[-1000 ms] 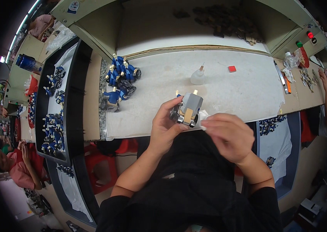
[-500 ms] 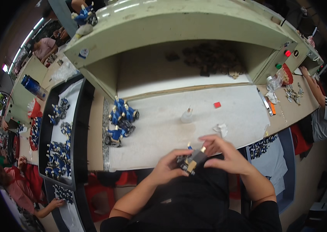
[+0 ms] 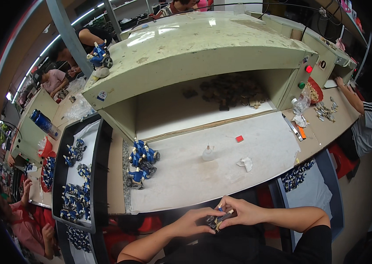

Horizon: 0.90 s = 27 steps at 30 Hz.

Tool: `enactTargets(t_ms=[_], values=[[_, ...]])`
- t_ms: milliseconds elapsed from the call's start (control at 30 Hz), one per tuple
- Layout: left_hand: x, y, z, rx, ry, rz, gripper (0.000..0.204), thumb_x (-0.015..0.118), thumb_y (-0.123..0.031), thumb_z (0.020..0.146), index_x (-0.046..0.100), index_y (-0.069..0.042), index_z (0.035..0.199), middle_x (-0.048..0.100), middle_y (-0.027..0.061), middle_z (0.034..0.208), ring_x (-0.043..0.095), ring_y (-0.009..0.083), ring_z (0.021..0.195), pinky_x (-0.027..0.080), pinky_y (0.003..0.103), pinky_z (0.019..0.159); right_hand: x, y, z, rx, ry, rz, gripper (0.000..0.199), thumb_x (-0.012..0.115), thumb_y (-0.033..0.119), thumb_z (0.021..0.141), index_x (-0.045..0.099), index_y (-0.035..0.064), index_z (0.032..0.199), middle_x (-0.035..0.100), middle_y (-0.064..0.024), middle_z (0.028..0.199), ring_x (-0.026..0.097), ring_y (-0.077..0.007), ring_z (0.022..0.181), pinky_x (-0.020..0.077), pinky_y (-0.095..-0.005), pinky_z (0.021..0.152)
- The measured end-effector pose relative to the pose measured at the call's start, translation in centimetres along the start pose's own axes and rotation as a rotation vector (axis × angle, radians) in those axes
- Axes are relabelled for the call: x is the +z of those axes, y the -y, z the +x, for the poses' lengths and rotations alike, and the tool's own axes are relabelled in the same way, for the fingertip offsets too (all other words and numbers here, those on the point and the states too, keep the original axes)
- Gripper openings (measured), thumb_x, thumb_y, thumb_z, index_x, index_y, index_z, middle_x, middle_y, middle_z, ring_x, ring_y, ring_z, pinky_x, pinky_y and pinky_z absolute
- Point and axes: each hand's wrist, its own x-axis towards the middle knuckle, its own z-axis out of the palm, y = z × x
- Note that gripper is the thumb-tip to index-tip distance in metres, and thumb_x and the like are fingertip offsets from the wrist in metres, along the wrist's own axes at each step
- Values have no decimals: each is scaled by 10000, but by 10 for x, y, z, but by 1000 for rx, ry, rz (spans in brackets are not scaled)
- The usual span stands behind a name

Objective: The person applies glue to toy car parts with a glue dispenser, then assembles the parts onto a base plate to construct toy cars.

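Note:
Both hands meet in front of my body, just off the near edge of the workbench. Between them is a small figurine [image 3: 215, 222] with dark grey, tan and blue parts. My left hand [image 3: 193, 223] grips it from the left, thumb below. Curled around its right side is my right hand [image 3: 241, 212], with thumb and fingers pressed onto it. The fingers hide much of the figurine. On the white sheet [image 3: 181, 176] beyond stand a small clear bottle [image 3: 208, 153] with a thin tip, a red square piece [image 3: 239, 138] and a crumpled tissue [image 3: 245, 164].
Blue-coated figurines on dark wheeled bases [image 3: 139, 155] cluster at the sheet's left. Farther left, a black tray [image 3: 100, 176] holds several more. A pale green cabinet [image 3: 194, 57] contains dark and tan pieces [image 3: 234, 90]. Right are a blue-grey bin [image 3: 335, 193] and a co-worker's arm [image 3: 352, 94].
My right hand has closed in from its raised, spread position onto the figurine. Both hands now sit lower in the picture, and the view has tilted to show more of the cabinet top.

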Motion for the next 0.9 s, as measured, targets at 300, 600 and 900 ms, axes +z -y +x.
enactTargets(t_ms=[300,600,900], values=[[27,26,-16,-100,4,-74,479,676,-53,759,483,-21,1197,571,99,1114,559,159,983,438,291,861,28,-35,-15,127,23,228,418,694,231,771,425,28,1019,598,-126,972,586,-164,874,484,-291,724],[43,29,-31,-180,-33,-175,496,650,-28,780,445,-26,1233,510,94,1176,516,139,1027,425,277,869,40,-44,-19,251,89,402,388,683,201,783,431,36,1027,566,-112,994,581,-162,862,484,-267,688],[19,-2,29,13,-337,-310,1075,748,33,617,15,-113,1389,435,155,1130,472,257,1064,436,357,868,0,-5,-19,-56,-236,425,289,636,97,807,447,25,1014,595,-75,917,587,-106,794,484,-234,650]])
